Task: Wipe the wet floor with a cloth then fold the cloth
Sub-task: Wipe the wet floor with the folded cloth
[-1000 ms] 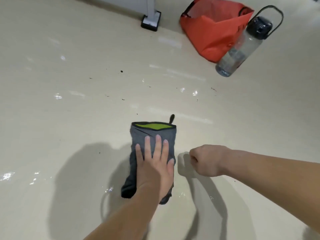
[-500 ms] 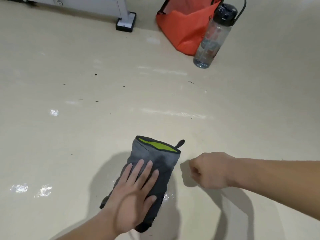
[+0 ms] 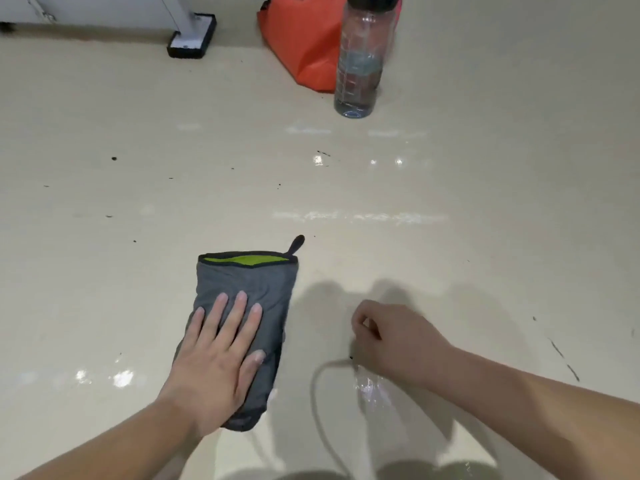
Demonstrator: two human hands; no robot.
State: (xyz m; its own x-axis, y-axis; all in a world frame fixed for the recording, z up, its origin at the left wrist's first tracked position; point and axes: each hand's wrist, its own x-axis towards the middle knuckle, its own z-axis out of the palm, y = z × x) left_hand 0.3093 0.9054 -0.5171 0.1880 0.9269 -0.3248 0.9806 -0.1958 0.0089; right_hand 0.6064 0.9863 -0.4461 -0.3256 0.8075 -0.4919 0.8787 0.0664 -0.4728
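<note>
Nothing legible: the water bottle, well beyond the fingers, bears only a blurred printed scale.

We see the cloth on the floor, the left hand flat on its near half. Right of it, apart, is the right hand by a wet patch. Far behind, a bottle stands before a bag, a furniture foot to their left.
</note>
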